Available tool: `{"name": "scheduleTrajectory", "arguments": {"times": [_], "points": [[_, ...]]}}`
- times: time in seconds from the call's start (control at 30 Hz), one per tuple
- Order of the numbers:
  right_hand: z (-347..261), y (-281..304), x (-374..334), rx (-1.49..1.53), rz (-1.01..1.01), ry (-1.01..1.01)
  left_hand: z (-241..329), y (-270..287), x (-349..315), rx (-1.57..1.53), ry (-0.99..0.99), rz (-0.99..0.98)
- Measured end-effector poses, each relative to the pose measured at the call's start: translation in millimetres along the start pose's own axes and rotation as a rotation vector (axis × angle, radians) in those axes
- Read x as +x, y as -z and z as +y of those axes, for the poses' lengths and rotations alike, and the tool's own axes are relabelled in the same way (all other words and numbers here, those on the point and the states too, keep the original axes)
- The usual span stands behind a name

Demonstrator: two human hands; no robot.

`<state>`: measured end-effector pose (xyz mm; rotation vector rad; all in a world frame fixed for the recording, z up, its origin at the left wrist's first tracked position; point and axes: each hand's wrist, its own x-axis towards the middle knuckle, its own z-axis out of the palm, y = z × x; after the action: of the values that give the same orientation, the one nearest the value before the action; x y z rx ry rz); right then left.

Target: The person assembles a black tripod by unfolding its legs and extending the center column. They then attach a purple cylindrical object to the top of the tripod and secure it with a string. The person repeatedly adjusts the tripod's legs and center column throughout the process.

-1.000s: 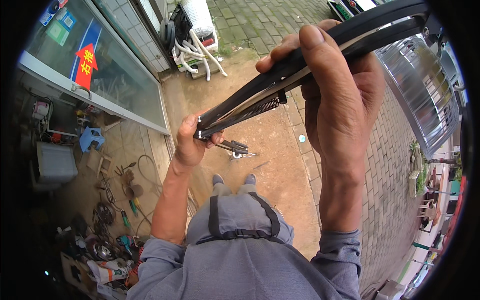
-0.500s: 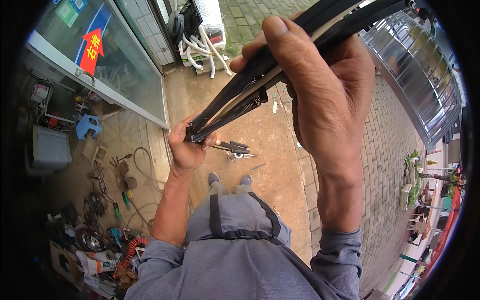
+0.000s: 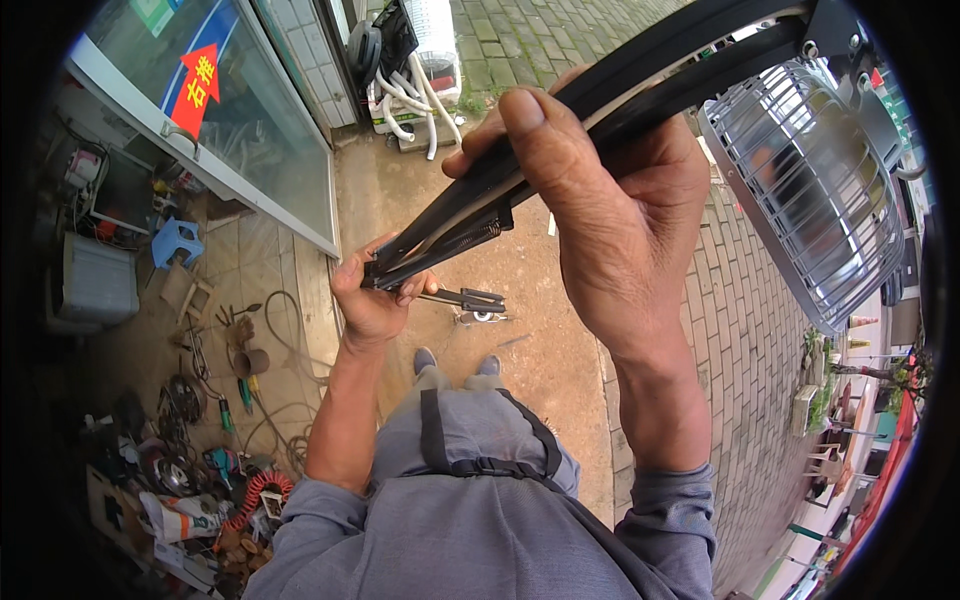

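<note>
Both hands are on a long black jointed lamp arm (image 3: 690,40) made of parallel bars, with a coil spring showing near its lower end. It slants from the lower left up to the top right. My left hand (image 3: 372,308) is closed round the lower joint. Higher up, my right hand (image 3: 625,215) grips the bars, thumb on the near side and fingers wrapped behind. At the upper end, past a bracket with bolts, hangs a lamp head (image 3: 805,190) with a wire cage. Below my left hand, a thin dark bar runs toward a small stand (image 3: 484,318) near my feet.
A sliding glass door (image 3: 255,130) stands on the left. Inside are a blue stool (image 3: 177,242), a grey bin (image 3: 98,280), cables and scattered tools. White pipes (image 3: 405,100) lie beyond the doorway. Brick paving (image 3: 735,370) stretches along the right.
My right hand has shifted left and slightly down with the lamp arm. The caged lamp head has come further into view, and its bracket now shows. My left hand stays at the lower joint.
</note>
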<state>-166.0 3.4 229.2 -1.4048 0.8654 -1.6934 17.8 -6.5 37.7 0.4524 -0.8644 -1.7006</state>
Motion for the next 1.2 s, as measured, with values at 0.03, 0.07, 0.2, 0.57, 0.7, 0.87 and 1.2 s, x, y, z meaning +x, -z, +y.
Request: {"name": "scheduleTrajectory", "arguments": {"times": [0.03, 0.07, 0.2, 0.57, 0.7, 0.87, 1.2], "points": [[0.7, -4.3, -0.7, -0.009, 0.001, -0.018, 0.3, 4.6, -1.2, 0.003, 0.0, 0.003], [1.1, -7.1, -0.7, -0.018, 0.001, -0.035, 1.3, 7.8, -2.1, 0.006, -0.001, 0.007], [4.6, -7.5, 3.6, -0.014, -0.013, -0.022, -0.9, 12.1, -0.3, -0.044, 0.012, 0.012], [-0.8, -2.6, 1.8, 0.106, -0.03, -0.098, -5.7, 5.3, 1.0, 0.039, 0.071, 0.099], [0.0, -1.2, 3.5, 0.086, -0.064, -0.084, -2.5, 10.8, 3.0, 0.101, 0.072, -0.02], [-2.2, -0.6, 1.6, 0.063, -0.052, -0.08, -0.7, 8.9, 2.7, 0.03, 0.052, -0.073], [-6.3, 7.1, -0.7, 0.124, 0.035, -0.095, 20.7, 12.1, 1.8, 0.264, 0.137, -0.22]]}}
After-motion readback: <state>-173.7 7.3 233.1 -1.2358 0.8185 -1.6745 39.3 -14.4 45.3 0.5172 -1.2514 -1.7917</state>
